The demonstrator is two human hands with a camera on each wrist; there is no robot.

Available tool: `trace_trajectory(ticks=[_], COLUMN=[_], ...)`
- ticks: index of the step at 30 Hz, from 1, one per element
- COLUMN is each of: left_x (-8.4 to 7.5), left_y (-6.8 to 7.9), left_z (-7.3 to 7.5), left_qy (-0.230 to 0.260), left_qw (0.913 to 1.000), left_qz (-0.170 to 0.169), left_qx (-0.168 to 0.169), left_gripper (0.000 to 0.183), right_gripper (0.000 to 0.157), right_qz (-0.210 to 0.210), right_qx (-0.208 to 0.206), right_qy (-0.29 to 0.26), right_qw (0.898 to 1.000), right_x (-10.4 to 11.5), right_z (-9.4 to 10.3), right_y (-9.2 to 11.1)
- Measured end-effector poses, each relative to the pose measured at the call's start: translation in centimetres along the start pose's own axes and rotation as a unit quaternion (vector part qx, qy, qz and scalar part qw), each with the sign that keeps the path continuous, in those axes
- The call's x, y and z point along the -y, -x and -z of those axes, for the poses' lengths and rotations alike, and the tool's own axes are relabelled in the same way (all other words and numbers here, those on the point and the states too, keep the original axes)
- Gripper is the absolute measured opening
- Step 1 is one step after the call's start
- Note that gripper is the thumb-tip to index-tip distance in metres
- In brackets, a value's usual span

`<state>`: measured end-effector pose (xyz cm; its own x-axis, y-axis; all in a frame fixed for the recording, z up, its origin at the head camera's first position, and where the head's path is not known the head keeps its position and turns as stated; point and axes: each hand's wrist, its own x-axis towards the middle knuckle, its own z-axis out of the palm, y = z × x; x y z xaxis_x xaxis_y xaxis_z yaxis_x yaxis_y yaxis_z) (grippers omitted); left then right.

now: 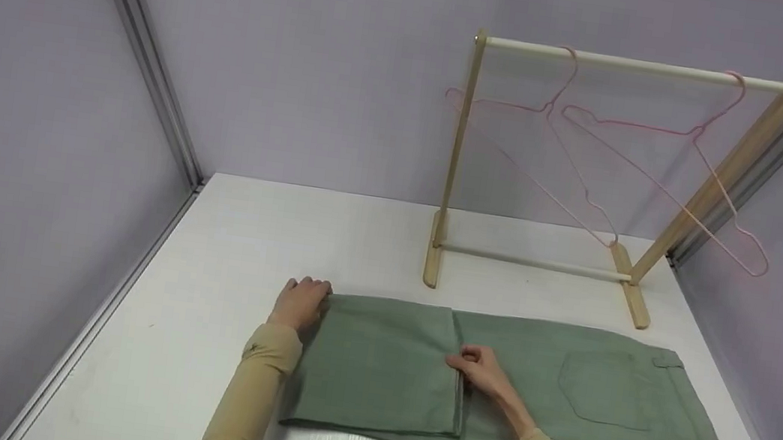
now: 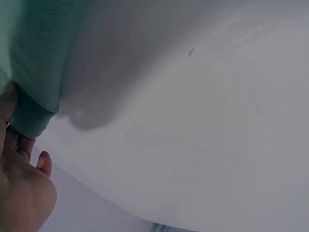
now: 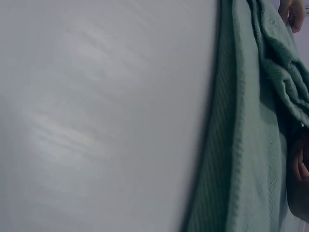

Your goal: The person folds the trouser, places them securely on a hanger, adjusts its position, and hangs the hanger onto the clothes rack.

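A pair of green trousers [image 1: 520, 388] lies flat on the white table, its waistband with belt loops at the right. The leg end is folded back over the left part as a square layer [image 1: 380, 362]. At the far left corner of that fold, my left hand [image 1: 301, 303] grips the cloth; the left wrist view shows the thumb and fingers [image 2: 26, 145] on either side of the green fabric [image 2: 36, 63]. My right hand [image 1: 485, 372] pinches the hem at the layer's right edge. Only part of the right hand [image 3: 299, 179] shows in the right wrist view, beside the green cloth [image 3: 246, 145].
Behind the trousers stands a wooden rack [image 1: 458, 145] with a white top rail [image 1: 646, 66]. Two pink hangers [image 1: 550, 108] hang from it. Pale walls [image 1: 342, 77] enclose the white table [image 1: 197, 316] at the back and both sides.
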<state>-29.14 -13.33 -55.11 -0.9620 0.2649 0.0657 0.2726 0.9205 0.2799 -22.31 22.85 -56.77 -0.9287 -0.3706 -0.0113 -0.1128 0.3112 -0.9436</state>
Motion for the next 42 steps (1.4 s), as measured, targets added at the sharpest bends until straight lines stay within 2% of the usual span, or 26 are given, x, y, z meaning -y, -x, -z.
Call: trace_trajectory(ticks=[2, 6, 9, 14, 17, 20, 24, 28, 32, 37, 42], left_x=[0.1, 0.4, 0.7, 1.4, 1.9, 2.4, 2.7, 2.7, 2.6, 2.5, 2.0], left_y=[-0.1, -0.1, 0.1, 0.6, 0.9, 1.1, 1.2, 1.3, 1.4, 1.4, 1.4], left_z=[0.2, 0.8, 1.2, 1.3, 1.6, 1.9, 1.8, 1.2, 0.8, 0.8, 1.1], left_qy=[0.007, 0.077, 0.097, 0.049, 0.01, -0.027, -0.058, -0.053, -0.035, -0.028, -0.044], left_qw=[0.9999, 0.9962, 0.9937, 0.9974, 0.9991, 0.9993, 0.9981, 0.9979, 0.9988, 0.9988, 0.9981], left_qz=[-0.005, 0.008, 0.012, -0.017, -0.027, -0.017, 0.005, 0.013, 0.015, 0.026, 0.035], left_qx=[0.007, 0.039, 0.055, 0.05, 0.032, 0.02, 0.022, 0.034, 0.033, 0.03, 0.023], left_gripper=[0.018, 0.016, 0.014, 0.015, 0.014, 0.013, 0.016, 0.016, 0.015, 0.015, 0.017], right_gripper=[0.039, 0.037, 0.037, 0.035, 0.034, 0.032, 0.027, 0.029, 0.028, 0.022, 0.026], right_qz=[0.012, 0.016, 0.012, 0.009, -0.004, -0.023, -0.045, -0.06, -0.06, -0.052, -0.05], right_qx=[0.003, 0.003, 0.008, 0.028, 0.036, 0.037, 0.032, 0.012, 0.005, 0.023, 0.031], right_qy=[-0.003, 0.0, 0.005, 0.006, 0.003, 0.008, 0.05, 0.103, 0.115, 0.095, 0.054], right_qw=[1.0, 1.0, 1.0, 1.0, 0.999, 0.999, 0.997, 0.993, 0.992, 0.994, 0.997], right_x=[-0.1, -0.3, -0.4, 0.0, 0.5, 1.0, 1.7, 2.1, 1.9, 1.5, 1.1], right_z=[0.1, 0.1, 0.0, -0.4, -1.2, -2.3, -3.7, -4.4, -4.3, -3.8, -3.3], right_y=[0.1, 0.1, 0.1, 0.1, -0.1, -0.3, -0.6, -0.9, -1.0, -1.0, -0.8])
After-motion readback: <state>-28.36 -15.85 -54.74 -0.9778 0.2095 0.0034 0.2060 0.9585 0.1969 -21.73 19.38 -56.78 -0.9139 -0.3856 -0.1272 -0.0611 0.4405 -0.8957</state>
